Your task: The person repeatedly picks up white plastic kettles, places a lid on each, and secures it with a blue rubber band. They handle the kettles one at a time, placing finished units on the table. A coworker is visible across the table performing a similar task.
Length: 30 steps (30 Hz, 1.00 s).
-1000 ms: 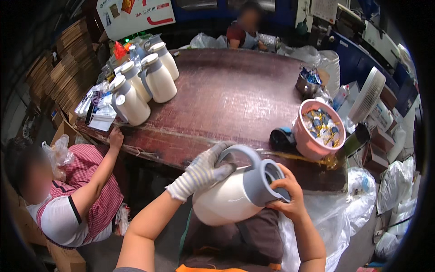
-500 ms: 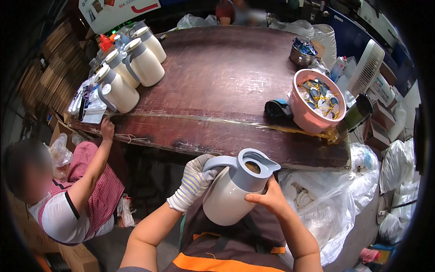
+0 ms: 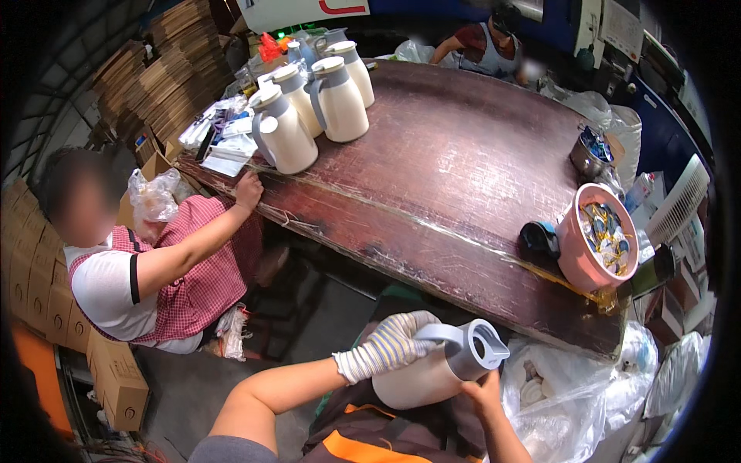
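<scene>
Over my lap I hold a cream vacuum jug (image 3: 421, 380) with a grey collar, spout and handle; it leans to the right and its top opening has no lid in it. My left hand (image 3: 392, 345), in a striped knit glove, is closed round the jug's handle. My bare right hand (image 3: 486, 400) grips the body just below the spout, its fingers partly hidden behind the jug. Several similar jugs with white lids, one nearest me (image 3: 290, 141), stand upright on the far left of the dark red table (image 3: 432, 170).
A pink bucket (image 3: 570, 251) of small tagged parts stands at the table's right, beside a black and blue object (image 3: 539, 239) and a metal pot (image 3: 590, 162). At left sits a person (image 3: 185, 270) in a checked apron, one hand on the table edge. Plastic bags (image 3: 556, 401) lie at right.
My view has swung to the left, so the table appears tilted and more of the seated person shows. The jug has dropped lower and leans more, still in both hands.
</scene>
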{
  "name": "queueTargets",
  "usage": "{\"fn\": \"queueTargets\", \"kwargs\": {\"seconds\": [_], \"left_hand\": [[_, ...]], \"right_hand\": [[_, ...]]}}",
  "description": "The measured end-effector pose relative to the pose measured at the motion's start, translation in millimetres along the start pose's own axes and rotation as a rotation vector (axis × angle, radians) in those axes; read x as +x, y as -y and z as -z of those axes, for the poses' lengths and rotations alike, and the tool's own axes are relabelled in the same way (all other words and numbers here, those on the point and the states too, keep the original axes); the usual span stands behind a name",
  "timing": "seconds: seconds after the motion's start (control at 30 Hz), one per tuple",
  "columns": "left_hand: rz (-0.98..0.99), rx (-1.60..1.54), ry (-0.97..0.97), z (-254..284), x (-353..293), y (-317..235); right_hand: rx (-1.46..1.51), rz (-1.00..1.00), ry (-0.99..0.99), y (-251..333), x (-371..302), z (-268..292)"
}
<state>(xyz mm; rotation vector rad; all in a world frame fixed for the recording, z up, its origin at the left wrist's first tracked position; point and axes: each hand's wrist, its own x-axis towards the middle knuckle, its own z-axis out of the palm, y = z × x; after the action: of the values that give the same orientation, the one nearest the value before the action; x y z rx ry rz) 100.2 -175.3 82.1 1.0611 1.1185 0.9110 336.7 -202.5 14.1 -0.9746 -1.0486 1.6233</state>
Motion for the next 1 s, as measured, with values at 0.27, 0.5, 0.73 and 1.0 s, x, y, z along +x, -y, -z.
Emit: {"fn": "queueTargets", "kwargs": {"seconds": [0.27,0.5,0.73,1.0], "left_hand": [[0.148,-0.047,0.133,-12.6,-5.5,5.1],[0.142,0.091,0.137,-15.0,4.6,-19.0],[0.225,0.107,0.12,-22.2,1.7,-33.6],[0.112,-0.056,0.103,-11.0,-13.9,-32.9]], "right_hand": [[-0.83,-0.008,-0.644,-101.4,-19.1,252.3],[-2.158,-0.087,-0.678,-220.5,-47.3,309.7],[-1.959,-0.267,-0.545,-178.8,-34.7,304.8],[-1.644,-0.452,-0.423,-88.5,-54.7,253.0]]}}
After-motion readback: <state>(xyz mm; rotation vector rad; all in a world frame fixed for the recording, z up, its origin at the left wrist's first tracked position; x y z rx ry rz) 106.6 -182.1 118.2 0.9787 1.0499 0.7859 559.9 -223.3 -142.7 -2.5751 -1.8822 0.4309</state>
